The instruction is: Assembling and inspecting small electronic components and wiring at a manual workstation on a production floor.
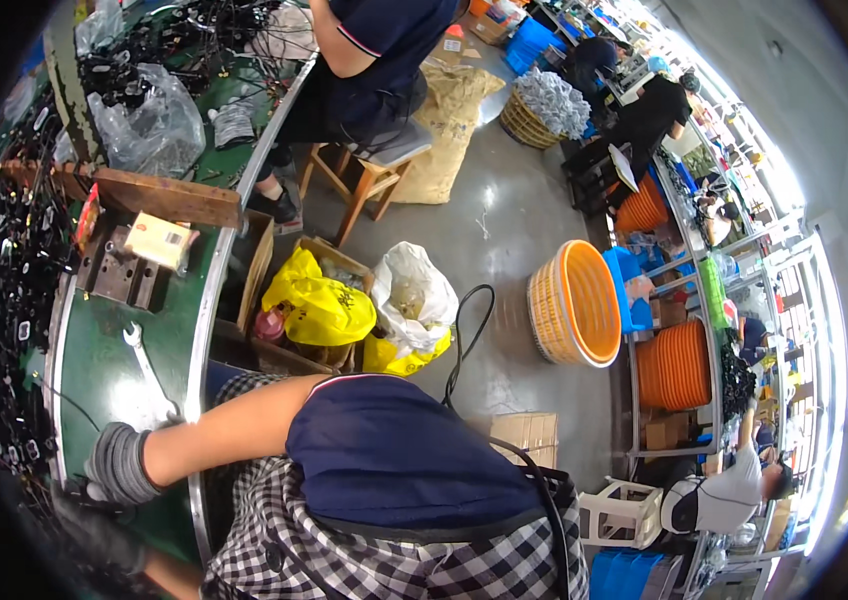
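My right hand [122,465], in a grey knitted glove, reaches over the green workbench [94,360] at the left. Its fingers point away and are mostly hidden. Below it, my left hand [99,540], in a darker glove, lies in shadow near the dim rim, its fingers not distinct. What either hand holds does not show. A metal wrench [148,372] lies on the bench just beyond my right hand. A pile of black cables with connectors [14,310] runs along the bench's left side, close to both hands.
A wooden bar [144,190], a metal block [122,275] and a small yellow box [159,241] sit farther up the bench. Beside it stand a yellow bag [319,300] and a white bag [412,295]. An orange basket [589,303] stands on the floor. A co-worker [379,70] sits on a stool.
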`<state>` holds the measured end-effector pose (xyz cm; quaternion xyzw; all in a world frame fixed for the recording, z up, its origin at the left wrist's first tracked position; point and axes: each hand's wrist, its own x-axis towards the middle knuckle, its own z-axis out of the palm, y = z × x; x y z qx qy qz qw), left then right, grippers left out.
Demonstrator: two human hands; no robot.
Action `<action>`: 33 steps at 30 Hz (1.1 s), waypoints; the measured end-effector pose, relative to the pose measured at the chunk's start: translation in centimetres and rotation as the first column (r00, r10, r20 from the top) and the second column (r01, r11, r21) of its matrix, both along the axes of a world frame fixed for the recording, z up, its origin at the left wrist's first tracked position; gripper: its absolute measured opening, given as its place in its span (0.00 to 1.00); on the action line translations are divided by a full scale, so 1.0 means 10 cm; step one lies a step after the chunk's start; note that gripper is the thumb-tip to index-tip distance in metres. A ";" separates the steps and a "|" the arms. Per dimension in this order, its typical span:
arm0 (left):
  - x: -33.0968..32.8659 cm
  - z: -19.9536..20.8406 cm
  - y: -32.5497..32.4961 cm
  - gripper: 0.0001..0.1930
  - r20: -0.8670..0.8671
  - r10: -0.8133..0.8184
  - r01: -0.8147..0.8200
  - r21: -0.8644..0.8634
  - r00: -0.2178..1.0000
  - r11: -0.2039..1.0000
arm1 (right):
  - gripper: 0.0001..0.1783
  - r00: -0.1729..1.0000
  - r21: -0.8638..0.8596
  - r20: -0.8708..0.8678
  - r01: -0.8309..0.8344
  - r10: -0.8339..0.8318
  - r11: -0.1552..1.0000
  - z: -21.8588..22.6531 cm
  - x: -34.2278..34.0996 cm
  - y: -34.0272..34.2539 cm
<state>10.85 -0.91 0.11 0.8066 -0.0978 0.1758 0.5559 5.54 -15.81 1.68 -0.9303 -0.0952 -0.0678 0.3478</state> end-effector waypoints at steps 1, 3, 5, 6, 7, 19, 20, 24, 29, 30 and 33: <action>-0.03 0.03 -0.02 0.21 -0.003 -0.007 0.007 0.002 1.000 1.000 | 0.20 0.999 0.011 -0.009 0.035 -0.035 0.999 -0.02 -0.01 0.03; -0.11 0.11 -0.08 0.21 0.038 0.036 -0.037 0.051 0.999 0.998 | 0.20 0.999 0.098 0.026 0.019 -0.021 0.995 -0.14 0.06 0.08; -0.19 0.18 -0.13 0.21 0.058 0.046 -0.050 0.075 0.997 0.996 | 0.19 0.994 0.261 0.109 -0.037 0.009 0.965 -0.31 0.18 0.13; -0.23 0.20 -0.15 0.20 0.105 0.039 -0.050 0.104 0.994 0.993 | 0.19 0.994 0.262 0.106 -0.029 0.001 0.965 -0.41 0.23 0.19; -0.27 0.22 -0.16 0.20 0.152 0.030 -0.051 0.133 0.988 0.990 | 0.19 0.988 0.398 0.153 -0.071 0.011 0.914 -0.53 0.29 0.26; 0.01 -0.11 0.13 0.16 0.170 0.020 -0.049 0.166 0.985 0.985 | 0.17 0.994 0.171 0.107 -0.028 0.009 0.985 -0.18 0.15 0.12; 0.02 -0.14 0.16 0.16 0.211 0.010 -0.044 0.155 0.977 0.987 | 0.18 0.984 0.338 0.175 -0.042 -0.019 0.940 -0.41 0.26 0.24; -0.21 0.09 -0.03 0.15 0.526 -0.028 -0.226 0.413 0.850 0.882 | 0.18 0.998 0.666 0.070 -0.048 0.001 0.745 -0.54 0.24 0.34; -0.08 -0.05 0.13 0.14 0.524 -0.003 -0.245 0.402 0.852 0.882 | 0.21 0.998 0.011 0.053 -0.017 0.016 1.000 0.03 -0.02 0.05; -0.06 -0.05 0.13 0.14 0.537 -0.002 -0.261 0.413 0.844 0.872 | 0.21 0.998 0.011 0.052 -0.024 0.023 1.000 -0.02 0.02 0.08; -0.03 -0.08 0.19 0.15 0.560 0.009 -0.303 0.435 0.828 0.848 | 0.21 0.994 0.211 0.101 -0.068 0.047 0.975 -0.28 0.18 0.22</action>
